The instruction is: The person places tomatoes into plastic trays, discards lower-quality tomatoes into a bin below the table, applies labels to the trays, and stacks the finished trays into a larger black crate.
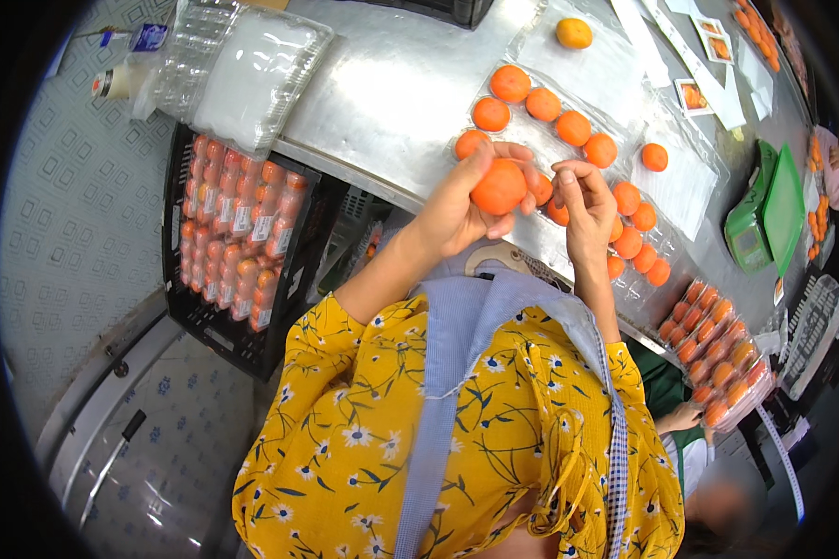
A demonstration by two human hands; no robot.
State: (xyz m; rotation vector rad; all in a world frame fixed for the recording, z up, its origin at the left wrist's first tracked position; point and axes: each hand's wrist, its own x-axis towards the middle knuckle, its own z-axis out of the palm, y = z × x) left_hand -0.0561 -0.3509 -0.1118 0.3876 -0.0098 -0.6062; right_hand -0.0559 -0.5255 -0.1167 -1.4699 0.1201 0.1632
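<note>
Several round orange fruits [545, 104] already sit in the clear plastic tray [615, 70] at one o'clock, more loose, while the left hand [457, 210] clamps one glossy orange fruit [499, 186] and the right hand [583, 200] hovers, fingers loosely curled, empty.

Bare metal surface [391, 84] left of the oranges [541, 107] is passable; stacked clear trays [242, 65] block the far-left edge.
</note>
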